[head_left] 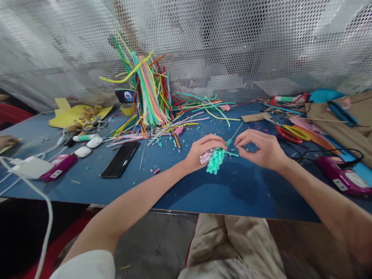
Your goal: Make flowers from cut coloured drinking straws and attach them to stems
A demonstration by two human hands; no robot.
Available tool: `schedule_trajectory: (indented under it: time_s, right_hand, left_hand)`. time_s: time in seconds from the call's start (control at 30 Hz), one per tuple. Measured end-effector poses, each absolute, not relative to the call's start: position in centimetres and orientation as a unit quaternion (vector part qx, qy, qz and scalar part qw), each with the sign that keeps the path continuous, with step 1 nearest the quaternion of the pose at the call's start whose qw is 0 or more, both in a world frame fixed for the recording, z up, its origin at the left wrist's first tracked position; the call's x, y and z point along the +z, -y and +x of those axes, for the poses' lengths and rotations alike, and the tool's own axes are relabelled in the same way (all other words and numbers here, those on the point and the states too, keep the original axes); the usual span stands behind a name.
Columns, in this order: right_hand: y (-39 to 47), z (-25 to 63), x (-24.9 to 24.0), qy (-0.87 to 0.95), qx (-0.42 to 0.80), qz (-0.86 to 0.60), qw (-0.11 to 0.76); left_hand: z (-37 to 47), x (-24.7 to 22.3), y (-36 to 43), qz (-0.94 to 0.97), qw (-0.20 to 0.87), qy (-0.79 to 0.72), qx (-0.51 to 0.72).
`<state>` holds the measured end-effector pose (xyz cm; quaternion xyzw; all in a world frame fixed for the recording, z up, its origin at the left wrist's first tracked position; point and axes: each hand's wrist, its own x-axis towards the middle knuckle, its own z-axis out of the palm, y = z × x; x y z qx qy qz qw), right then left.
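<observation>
My left hand [207, 150] is closed around a bundle of pipe-cleaner flowers, one teal flower [215, 161] and one pale pink flower [206, 156], their tufted heads pointing toward me. A thin wire stem [236, 131] runs from the bundle up and to the right. Beside it, my right hand [258, 149] has thumb and forefinger pinched together near the tip of a short teal pipe cleaner [231, 154] that sticks out of the bundle. Whether the fingertips grip anything is too small to make out.
Many coloured pipe cleaners [151, 93] stand and lie at the back. A black phone [120, 159] lies left, near a purple power strip [58, 167] with white cables. Scissors [293, 133] and another purple power strip [344, 174] are at right. Another person's hand [8, 142] shows far left.
</observation>
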<state>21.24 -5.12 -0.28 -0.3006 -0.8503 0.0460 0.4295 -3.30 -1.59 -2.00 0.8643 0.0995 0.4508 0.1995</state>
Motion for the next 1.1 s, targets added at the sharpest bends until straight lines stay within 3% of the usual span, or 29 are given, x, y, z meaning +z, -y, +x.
schedule_trajectory:
  time_s: [1.1]
  right_hand:
    - [4.37, 21.24, -0.71, 0.890, 0.065, -0.306, 0.331]
  left_hand:
    - [-3.12, -2.22, 1.54, 0.899, 0.140, -0.058, 0.410]
